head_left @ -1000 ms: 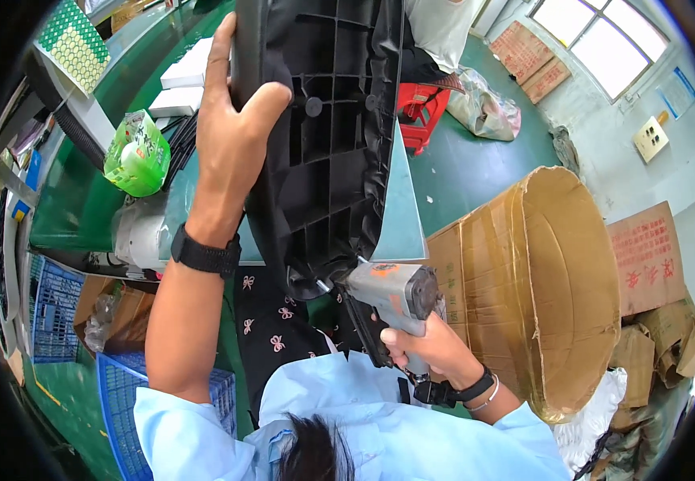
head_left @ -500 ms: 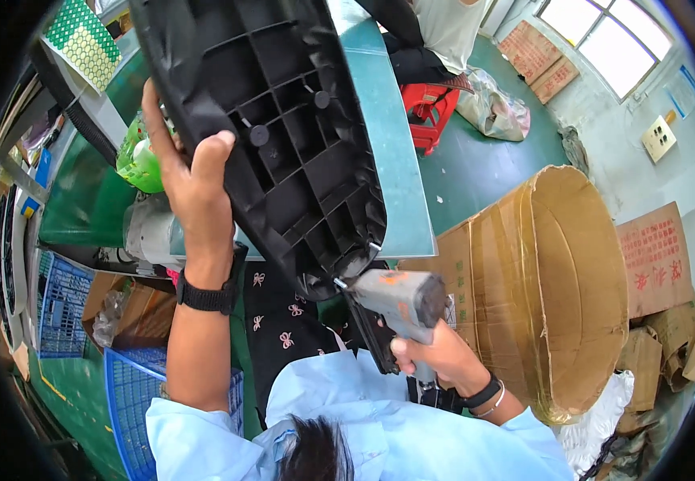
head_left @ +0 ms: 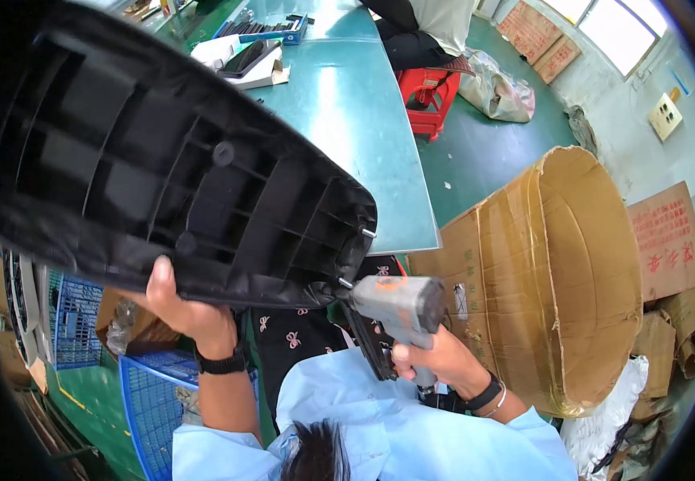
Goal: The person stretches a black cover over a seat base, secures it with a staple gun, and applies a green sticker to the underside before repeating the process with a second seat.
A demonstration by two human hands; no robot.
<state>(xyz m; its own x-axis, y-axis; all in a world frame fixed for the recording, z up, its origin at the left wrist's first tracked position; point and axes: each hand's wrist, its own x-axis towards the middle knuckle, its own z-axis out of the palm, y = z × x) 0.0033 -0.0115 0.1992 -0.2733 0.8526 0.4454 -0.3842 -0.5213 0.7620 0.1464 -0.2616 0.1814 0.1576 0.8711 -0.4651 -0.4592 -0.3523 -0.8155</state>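
A long black seat (head_left: 135, 172), like one for a motorcycle, is held up with its ribbed plastic underside facing me. Black covering wraps over its rim, and two metal bolts stick out near its narrow end. My left hand (head_left: 191, 309) grips the lower edge, thumb on the underside and fingers hidden behind. In my right hand (head_left: 435, 357) is a grey pneumatic staple gun (head_left: 395, 303), my fingers wrapped round its handle. Its nose is at the seat's narrow end, close to the lower bolt; whether it touches the covering I cannot tell.
A green-topped table (head_left: 339, 104) carries a phone (head_left: 249, 58) and a blue tray (head_left: 271, 32). To the right stands a large open cardboard box (head_left: 516, 272). Blue plastic baskets (head_left: 151, 409) sit at lower left. Beyond the table, a person sits on a red stool (head_left: 427, 100).
The seat has swung counterclockwise, its wide end going left and down. My left hand has moved lower with it. The staple gun has stayed near the narrow end.
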